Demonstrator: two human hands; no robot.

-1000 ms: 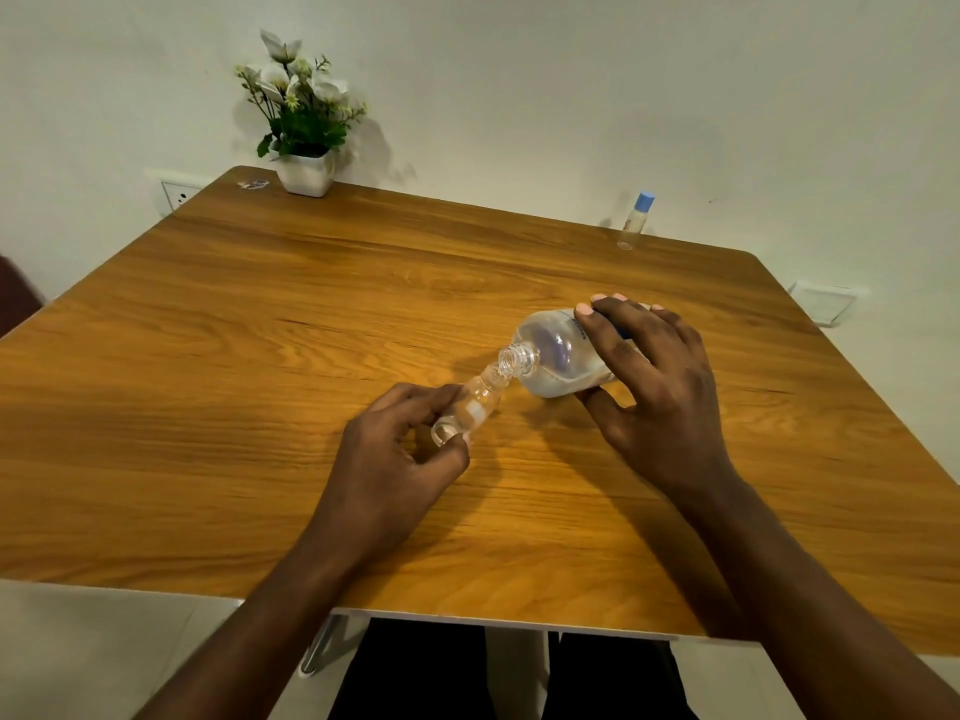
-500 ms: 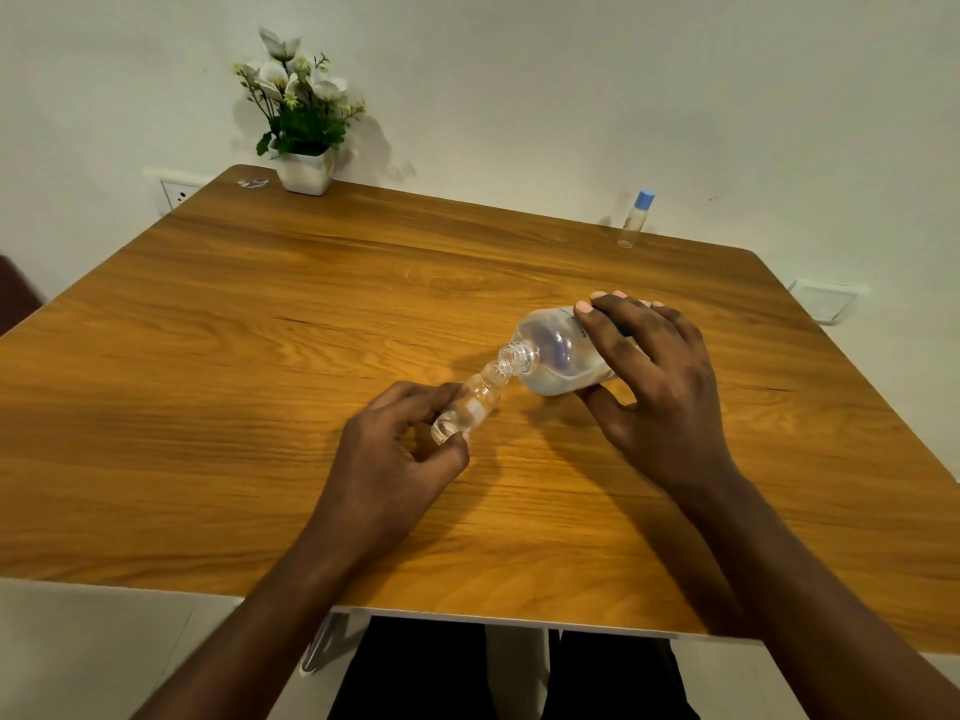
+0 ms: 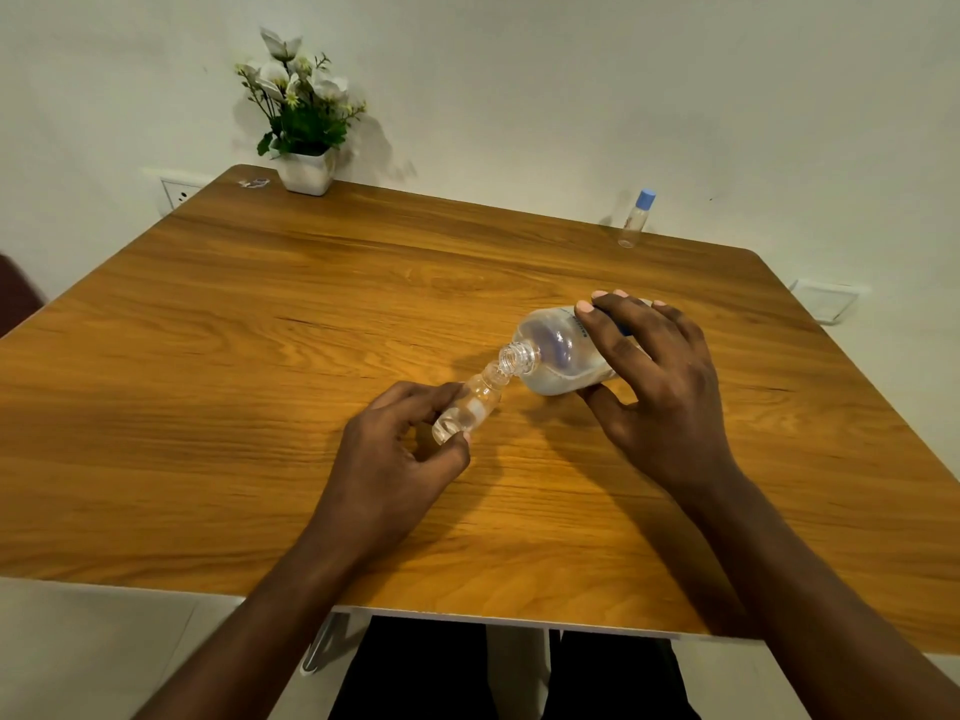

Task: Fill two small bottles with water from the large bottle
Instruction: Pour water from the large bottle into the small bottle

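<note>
My right hand (image 3: 660, 387) grips the large clear bottle (image 3: 556, 356), tipped on its side with its open neck pointing left and water pooled in its lower side. The neck meets the mouth of a small clear bottle (image 3: 470, 405), uncapped and tilted, which my left hand (image 3: 400, 449) pinches between thumb and fingers near its base. A little water shows in the small bottle's bottom. A second small bottle (image 3: 636, 218) with a blue cap stands upright at the far right edge of the wooden table (image 3: 260, 381).
A white pot of white flowers (image 3: 304, 116) stands at the table's far left corner, with a small scrap (image 3: 254, 182) beside it. Wall sockets sit behind the table on the left (image 3: 176, 192) and right (image 3: 828, 301). The table's front edge is near my lap.
</note>
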